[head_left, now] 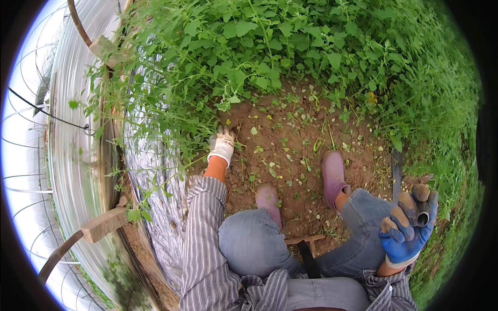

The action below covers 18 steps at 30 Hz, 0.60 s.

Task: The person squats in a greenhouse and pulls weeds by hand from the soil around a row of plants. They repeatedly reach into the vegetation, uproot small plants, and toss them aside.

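My left hand (222, 144), in a white work glove with dirty fingertips, reaches down to the soil at the foot of the leafy green weeds (202, 88). Its fingers point forward, slightly apart, beside the stems, and I see nothing held in them. By my right knee, my right hand (407, 228), in a blue glove with soiled, coated fingers, is closed round a hand tool. The round, hollow end of the tool's metal handle (423, 219) shows at the fingers. A narrow dark flat strip (397, 173) rises behind that hand, apparently the tool's blade.
Brown soil (280, 140) strewn with torn leaves lies between my pink boots (334, 176). Dense weeds stand ahead and to the right. At left run silvery plastic mulch (150, 192), a clear film wall (78, 145) and wooden blocks (104, 225). A wooden-edged seat (305, 239) shows beneath me.
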Tool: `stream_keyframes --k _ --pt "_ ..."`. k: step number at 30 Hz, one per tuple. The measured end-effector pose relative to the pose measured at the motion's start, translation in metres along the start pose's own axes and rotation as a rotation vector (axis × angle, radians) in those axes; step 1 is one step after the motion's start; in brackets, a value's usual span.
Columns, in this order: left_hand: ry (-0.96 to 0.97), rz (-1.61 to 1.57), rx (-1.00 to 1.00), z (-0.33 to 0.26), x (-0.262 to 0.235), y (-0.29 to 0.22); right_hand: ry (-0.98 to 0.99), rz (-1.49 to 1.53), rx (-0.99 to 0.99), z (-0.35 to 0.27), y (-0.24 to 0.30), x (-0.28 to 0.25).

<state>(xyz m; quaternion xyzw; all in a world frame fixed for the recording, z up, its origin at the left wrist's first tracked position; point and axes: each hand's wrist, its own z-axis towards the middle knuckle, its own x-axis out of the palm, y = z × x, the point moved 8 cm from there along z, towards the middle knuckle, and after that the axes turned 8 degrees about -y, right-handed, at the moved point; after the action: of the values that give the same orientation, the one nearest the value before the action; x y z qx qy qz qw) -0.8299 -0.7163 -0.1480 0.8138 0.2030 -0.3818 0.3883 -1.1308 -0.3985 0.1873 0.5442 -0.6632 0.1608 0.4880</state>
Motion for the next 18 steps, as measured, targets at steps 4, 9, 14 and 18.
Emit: stream_keyframes --k 4,9,14,18 --pt "0.203 -0.154 -0.151 -0.002 0.011 0.014 -0.030 -0.016 -0.019 0.003 0.002 -0.001" --pt "0.083 -0.206 -0.265 -0.004 0.026 0.020 0.001 -0.048 -0.032 0.003 0.001 -0.002" --pt "0.089 -0.213 -0.168 -0.017 0.017 0.011 -0.018 -0.025 -0.026 0.002 0.003 -0.005" --pt "0.092 -0.223 -0.035 -0.025 -0.004 -0.012 -0.002 -0.063 -0.035 0.000 0.003 -0.001"
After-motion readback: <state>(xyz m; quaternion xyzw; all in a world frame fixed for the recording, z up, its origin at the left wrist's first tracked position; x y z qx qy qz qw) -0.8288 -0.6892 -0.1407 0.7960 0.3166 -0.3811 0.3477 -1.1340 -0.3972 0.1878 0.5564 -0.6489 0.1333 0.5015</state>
